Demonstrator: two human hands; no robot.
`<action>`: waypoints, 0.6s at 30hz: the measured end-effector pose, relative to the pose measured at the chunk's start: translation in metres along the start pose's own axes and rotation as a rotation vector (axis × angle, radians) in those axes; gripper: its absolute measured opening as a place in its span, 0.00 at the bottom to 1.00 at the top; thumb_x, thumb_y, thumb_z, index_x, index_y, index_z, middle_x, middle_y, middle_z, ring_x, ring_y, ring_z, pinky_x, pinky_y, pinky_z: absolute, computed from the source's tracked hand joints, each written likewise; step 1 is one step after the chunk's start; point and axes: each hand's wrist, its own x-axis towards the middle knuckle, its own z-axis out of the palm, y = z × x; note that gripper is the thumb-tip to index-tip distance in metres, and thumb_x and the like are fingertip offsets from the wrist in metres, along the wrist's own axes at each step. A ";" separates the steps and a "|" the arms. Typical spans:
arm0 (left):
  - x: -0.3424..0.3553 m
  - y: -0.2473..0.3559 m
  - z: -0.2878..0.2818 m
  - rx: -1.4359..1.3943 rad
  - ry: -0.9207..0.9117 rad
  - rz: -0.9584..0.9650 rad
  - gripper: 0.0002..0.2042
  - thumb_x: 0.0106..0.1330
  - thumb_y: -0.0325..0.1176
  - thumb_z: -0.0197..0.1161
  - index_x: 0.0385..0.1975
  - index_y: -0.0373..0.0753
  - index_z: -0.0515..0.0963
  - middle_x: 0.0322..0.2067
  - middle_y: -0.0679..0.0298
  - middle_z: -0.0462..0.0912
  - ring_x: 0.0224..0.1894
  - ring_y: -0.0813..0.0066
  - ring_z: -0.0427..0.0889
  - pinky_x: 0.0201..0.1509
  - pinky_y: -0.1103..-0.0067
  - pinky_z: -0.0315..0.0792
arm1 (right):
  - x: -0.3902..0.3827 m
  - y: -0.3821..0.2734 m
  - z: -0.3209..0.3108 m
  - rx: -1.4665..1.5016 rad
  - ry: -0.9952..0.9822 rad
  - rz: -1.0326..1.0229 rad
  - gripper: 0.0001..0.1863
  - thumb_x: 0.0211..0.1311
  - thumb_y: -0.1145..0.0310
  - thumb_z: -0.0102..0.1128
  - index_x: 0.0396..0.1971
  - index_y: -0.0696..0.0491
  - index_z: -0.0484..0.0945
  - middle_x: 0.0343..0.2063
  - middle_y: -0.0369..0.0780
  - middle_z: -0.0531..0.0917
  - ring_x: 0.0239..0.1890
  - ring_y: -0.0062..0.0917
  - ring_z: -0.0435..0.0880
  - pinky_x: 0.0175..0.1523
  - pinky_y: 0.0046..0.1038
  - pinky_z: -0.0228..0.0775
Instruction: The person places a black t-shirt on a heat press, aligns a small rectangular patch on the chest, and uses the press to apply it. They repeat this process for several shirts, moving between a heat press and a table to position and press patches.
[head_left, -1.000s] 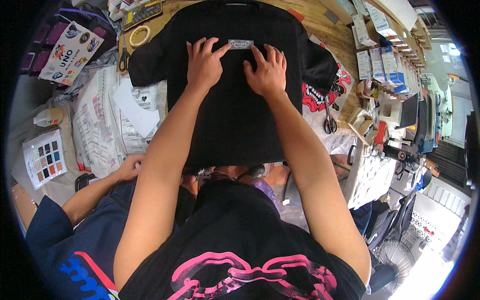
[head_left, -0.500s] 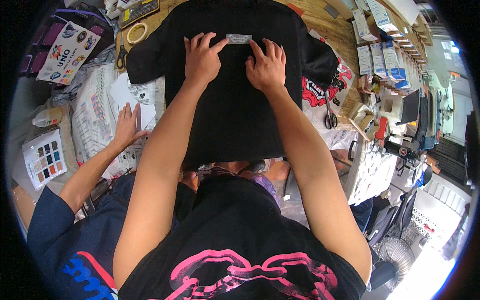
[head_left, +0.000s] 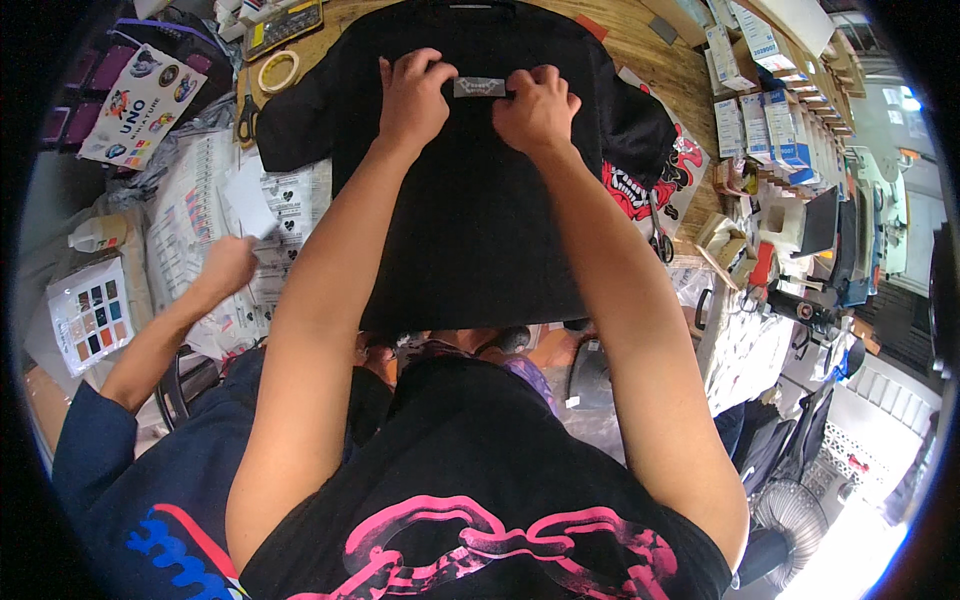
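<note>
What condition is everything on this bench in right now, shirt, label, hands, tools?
Black T-shirt: spread flat on the wooden table, sleeves out.
Grey label: lying on the shirt near the collar, pinched at both ends.
Left hand: fingers curled, gripping the label's left end.
Right hand: fingers curled, gripping its right end.
Tape roll: lying flat.
Scissors: closed, lying beside the sleeve.
Co-worker's hand: resting on printed sheets.
</note>
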 end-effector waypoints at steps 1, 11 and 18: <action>0.005 0.002 -0.002 -0.099 0.104 -0.021 0.14 0.55 0.19 0.61 0.38 0.45 0.83 0.49 0.62 0.77 0.59 0.58 0.73 0.69 0.44 0.56 | -0.002 0.011 -0.002 0.044 0.052 0.032 0.19 0.52 0.60 0.62 0.46 0.46 0.81 0.54 0.45 0.74 0.61 0.42 0.69 0.64 0.48 0.58; -0.193 0.169 -0.089 -0.719 -0.217 0.104 0.11 0.50 0.17 0.58 0.33 0.38 0.79 0.38 0.55 0.80 0.45 0.52 0.79 0.52 0.62 0.74 | -0.394 0.230 -0.033 0.095 0.120 0.391 0.12 0.57 0.69 0.59 0.37 0.60 0.77 0.38 0.53 0.79 0.44 0.52 0.77 0.52 0.44 0.70; -0.244 0.310 -0.059 -0.851 -0.953 0.849 0.11 0.57 0.25 0.60 0.40 0.42 0.81 0.40 0.60 0.82 0.46 0.61 0.82 0.49 0.67 0.75 | -0.840 0.191 0.028 0.058 -0.937 1.083 0.19 0.62 0.54 0.51 0.36 0.53 0.84 0.38 0.48 0.86 0.44 0.46 0.84 0.49 0.46 0.75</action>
